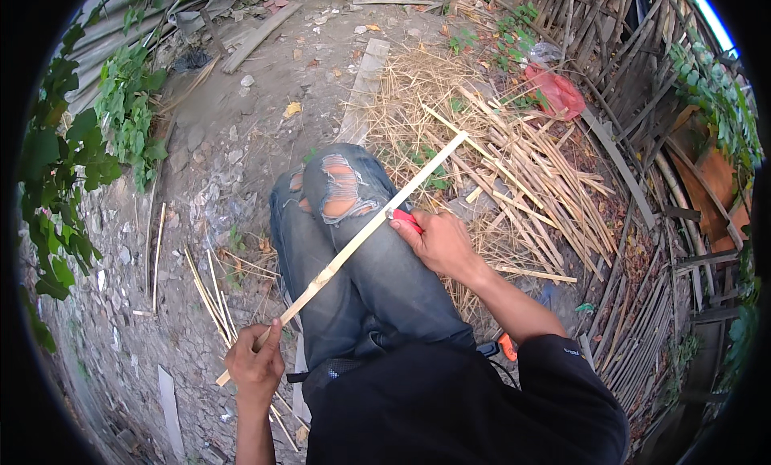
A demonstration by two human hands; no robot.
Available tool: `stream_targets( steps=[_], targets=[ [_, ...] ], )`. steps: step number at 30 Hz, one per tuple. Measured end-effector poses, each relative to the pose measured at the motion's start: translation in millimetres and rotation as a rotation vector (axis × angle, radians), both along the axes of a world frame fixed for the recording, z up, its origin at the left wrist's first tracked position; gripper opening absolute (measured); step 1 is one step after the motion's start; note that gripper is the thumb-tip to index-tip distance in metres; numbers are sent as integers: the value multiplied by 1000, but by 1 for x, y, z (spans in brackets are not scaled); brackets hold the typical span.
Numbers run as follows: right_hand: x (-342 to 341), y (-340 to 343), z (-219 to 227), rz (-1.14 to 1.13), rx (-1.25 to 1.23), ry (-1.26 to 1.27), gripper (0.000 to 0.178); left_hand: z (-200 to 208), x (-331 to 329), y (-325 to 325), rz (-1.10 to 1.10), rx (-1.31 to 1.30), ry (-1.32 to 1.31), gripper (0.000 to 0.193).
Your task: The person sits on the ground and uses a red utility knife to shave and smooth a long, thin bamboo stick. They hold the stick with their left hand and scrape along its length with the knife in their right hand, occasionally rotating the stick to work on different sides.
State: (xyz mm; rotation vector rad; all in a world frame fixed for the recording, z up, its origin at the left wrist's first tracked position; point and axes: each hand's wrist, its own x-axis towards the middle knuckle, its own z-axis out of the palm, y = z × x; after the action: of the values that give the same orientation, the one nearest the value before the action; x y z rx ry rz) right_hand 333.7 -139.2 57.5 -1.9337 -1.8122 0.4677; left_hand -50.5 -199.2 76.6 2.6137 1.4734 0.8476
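left grip (255,360) clenched on strip (353,242) end, strip lying across my knee | right grip (438,242) grasping red knife (406,219) at mid-strip | guessing about halfway | done slats (210,292) on ground, big pile (530,184) left

1. A crumpled red plastic bag (556,91) lies on the ground at the upper right, at the far edge of the pile of split bamboo strips (530,176) and near the fence of bamboo poles (626,55). It is soft, shapeless and bunched up.
2. A crumpled clear plastic wrapper (546,52) lies just beyond the red bag, among green weeds; it is pale and glossy, too small to tell more.
3. No labels, signs or screens show.
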Motion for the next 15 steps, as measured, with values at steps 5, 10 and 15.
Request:
stream_targets(
  steps=[5, 10, 15],
  targets=[
    [116, 38, -36, -585, 62, 235, 70, -1, -33, -7, 11, 41, -29, 56],
    [199, 26, -73, -649, 320, 527, 70, -13, -38, -9, 23, 41, -76, 54],
    [107, 35, -16, -363, 282, 1023, 41, -16, -31, -3, -8, 72, -59, 52]
  ],
)
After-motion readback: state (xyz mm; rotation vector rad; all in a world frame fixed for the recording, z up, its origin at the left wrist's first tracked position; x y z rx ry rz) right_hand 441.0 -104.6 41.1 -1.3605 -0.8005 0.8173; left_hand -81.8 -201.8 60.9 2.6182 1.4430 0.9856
